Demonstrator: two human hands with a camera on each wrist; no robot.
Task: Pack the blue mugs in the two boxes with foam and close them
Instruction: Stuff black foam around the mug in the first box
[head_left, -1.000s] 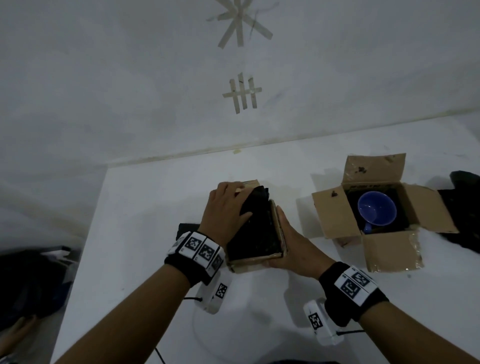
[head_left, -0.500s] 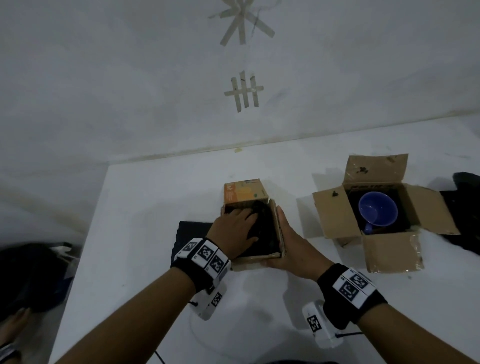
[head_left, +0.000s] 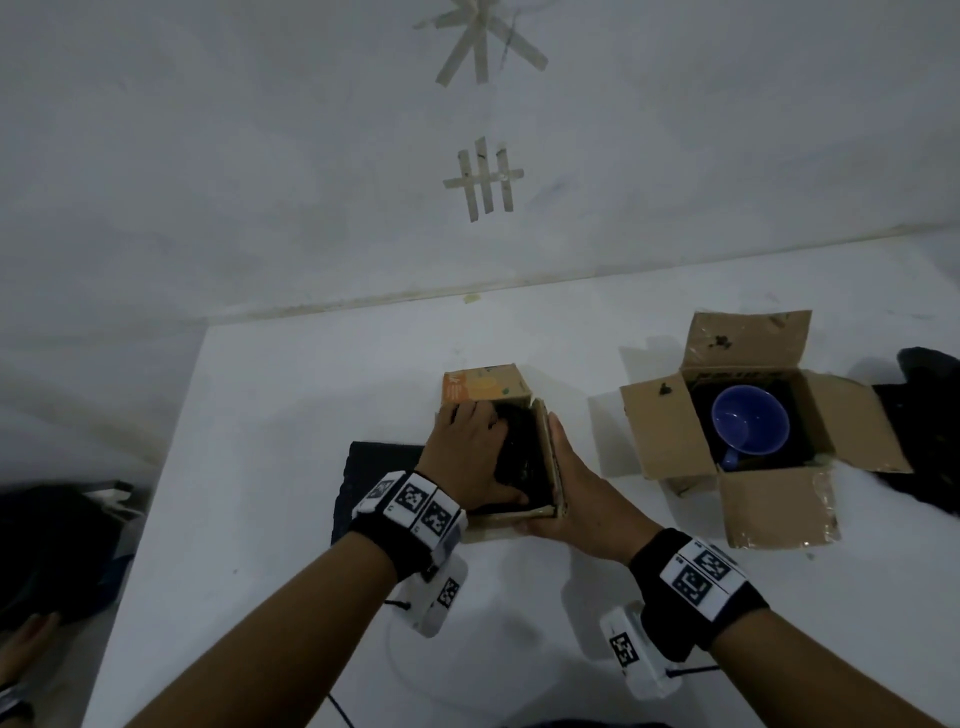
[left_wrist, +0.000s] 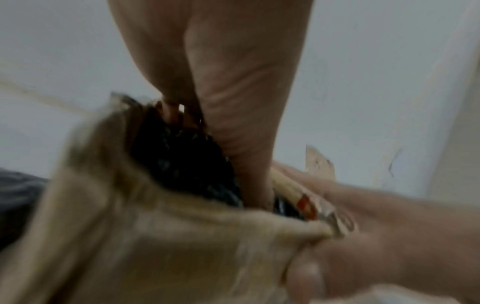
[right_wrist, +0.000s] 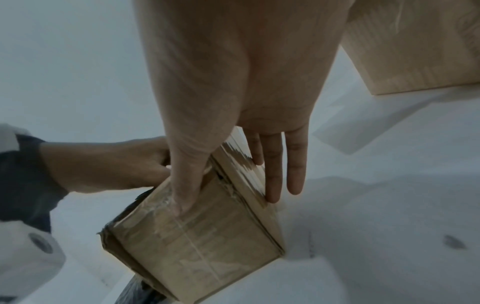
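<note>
Head view shows my left hand (head_left: 470, 457) pressing flat on the black foam (head_left: 524, 457) inside the small box (head_left: 511, 519), fingers relaxed. My right hand (head_left: 571, 499) braces that box's right wall, fingers straight, thumb on the near face. Well to its right, a blue mug (head_left: 748, 423) sits in the open box (head_left: 665, 431).

A small cardboard box (head_left: 498, 457) stood upright on the white table, its far flap raised, black foam (head_left: 522, 452) filling its opening; any mug inside was hidden. Well to its right, a second box (head_left: 670, 436) sat with four flaps splayed, a blue mug (head_left: 748, 428) upright in dark foam lining.
</note>
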